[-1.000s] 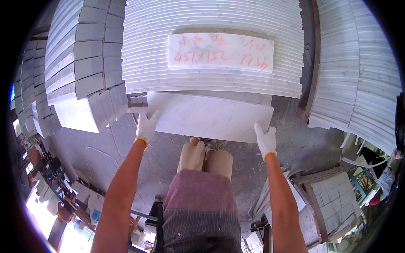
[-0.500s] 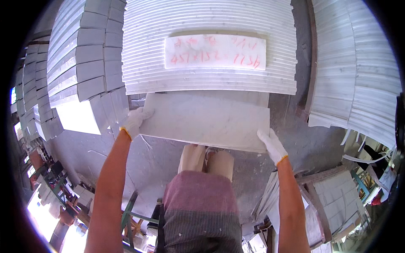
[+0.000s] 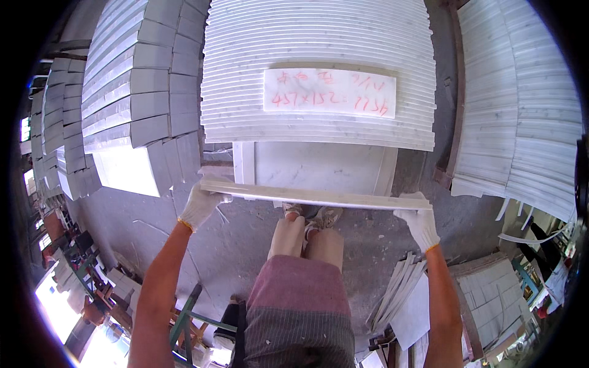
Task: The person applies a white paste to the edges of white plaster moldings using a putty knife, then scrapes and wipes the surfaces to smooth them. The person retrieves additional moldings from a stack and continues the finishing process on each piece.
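Slab [image 3: 313, 195] held edge-up btwn both gloved hands, left hand [image 3: 201, 205] & right hand [image 3: 420, 222] wrapped tight on its ends, just in front of stacked slabs [image 3: 319, 61] w/ feet [image 3: 310, 214] below, so prob best kept level, clear of toes.

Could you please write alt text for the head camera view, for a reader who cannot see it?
Seen from above, a person's gloved left hand and right hand hold the two ends of a long white stone tile, level in front of them. Ahead stands a stack of white tiles with a handwritten label; more tile stacks stand on the grey floor.
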{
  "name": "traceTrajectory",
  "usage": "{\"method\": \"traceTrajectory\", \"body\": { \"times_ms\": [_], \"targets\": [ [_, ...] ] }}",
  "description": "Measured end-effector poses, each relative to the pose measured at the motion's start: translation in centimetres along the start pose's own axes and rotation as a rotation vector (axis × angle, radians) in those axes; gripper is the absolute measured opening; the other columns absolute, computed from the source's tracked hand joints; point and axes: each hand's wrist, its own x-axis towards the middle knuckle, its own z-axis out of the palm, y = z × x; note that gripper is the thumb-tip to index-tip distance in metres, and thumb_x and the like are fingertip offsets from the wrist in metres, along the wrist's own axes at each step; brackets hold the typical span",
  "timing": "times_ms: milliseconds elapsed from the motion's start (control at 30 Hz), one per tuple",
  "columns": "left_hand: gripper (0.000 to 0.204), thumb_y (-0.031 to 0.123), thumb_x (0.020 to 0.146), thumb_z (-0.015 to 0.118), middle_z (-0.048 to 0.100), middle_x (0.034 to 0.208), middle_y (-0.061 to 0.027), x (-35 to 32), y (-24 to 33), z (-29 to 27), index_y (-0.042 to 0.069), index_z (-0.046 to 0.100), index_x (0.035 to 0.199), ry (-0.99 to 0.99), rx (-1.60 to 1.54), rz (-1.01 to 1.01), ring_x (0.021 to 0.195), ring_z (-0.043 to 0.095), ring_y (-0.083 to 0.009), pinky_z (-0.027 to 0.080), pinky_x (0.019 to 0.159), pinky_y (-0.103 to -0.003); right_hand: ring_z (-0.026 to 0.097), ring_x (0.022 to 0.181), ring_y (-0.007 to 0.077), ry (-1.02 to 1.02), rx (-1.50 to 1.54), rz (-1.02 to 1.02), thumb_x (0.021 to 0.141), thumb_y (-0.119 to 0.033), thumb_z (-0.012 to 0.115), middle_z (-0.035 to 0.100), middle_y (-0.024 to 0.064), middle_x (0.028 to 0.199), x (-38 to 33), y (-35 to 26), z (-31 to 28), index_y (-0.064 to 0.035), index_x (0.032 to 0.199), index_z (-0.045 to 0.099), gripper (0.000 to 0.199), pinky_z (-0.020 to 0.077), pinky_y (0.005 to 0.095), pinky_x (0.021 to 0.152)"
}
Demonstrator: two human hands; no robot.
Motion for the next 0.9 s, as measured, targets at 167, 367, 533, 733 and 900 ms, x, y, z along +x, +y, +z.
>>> {"method": "traceTrajectory", "body": {
  "times_ms": [167,367,533,733,900],
  "targets": [
    [0.019,0.008,0.094,0.06,0.068,0.109,-0.0079,2.2,-0.9,0.9,0.002,0.068,0.11,0.218,-0.657,0.19,0.097,0.065,-0.016,0.054,0.086,-0.031,0.06,0.113,0.0193,0.11,0.657,-0.186,0.1,-0.012,0.05,0.064,0.0089,0.121,3.5,2.6,0.7,-0.0006,0.123,0.061,0.028,0.0481,0.034,0.101],
    [0.025,0.013,0.1,0.052,0.067,0.113,-0.0089,4.8,0.3,1.5,0.001,0.067,0.117,0.339,-0.457,0.304,0.104,0.064,-0.0166,0.052,0.094,-0.031,0.058,0.118,0.0233,0.196,0.697,-0.294,0.103,-0.02,0.045,0.061,0.0132,0.128,7.6,2.6,1.0,0.0028,0.131,0.055,0.038,0.0437,0.0363,0.105],
    [0.026,0.012,0.099,0.052,0.067,0.113,-0.0092,5.8,-1.7,2.0,-0.002,0.067,0.116,0.333,-0.67,0.258,0.106,0.063,-0.0171,0.051,0.093,-0.031,0.057,0.119,0.0242,0.183,0.694,-0.328,0.103,-0.02,0.044,0.06,0.0148,0.129,9.2,3.2,0.9,0.0045,0.132,0.054,0.039,0.0417,0.0368,0.107],
    [0.026,0.009,0.095,0.058,0.067,0.112,-0.0095,6.5,-2.0,2.7,0.0,0.065,0.118,0.409,-0.723,0.14,0.106,0.062,-0.0168,0.051,0.093,-0.032,0.057,0.117,0.0234,0.269,0.481,-0.334,0.102,-0.015,0.045,0.061,0.0144,0.126,9.7,3.9,0.7,0.005,0.13,0.055,0.036,0.0432,0.0361,0.104],
    [0.056,0.007,0.087,0.071,0.066,0.119,-0.0072,6.7,-0.8,3.8,0.011,0.046,0.137,0.526,-0.323,0.003,0.107,0.063,-0.0157,0.053,0.091,-0.031,0.058,0.115,0.0241,0.541,-0.03,-0.056,0.1,-0.028,0.051,0.061,0.0137,0.126,7.1,-0.6,1.3,0.0022,0.126,0.057,0.041,0.0426,0.0341,0.101]
  ]
}}
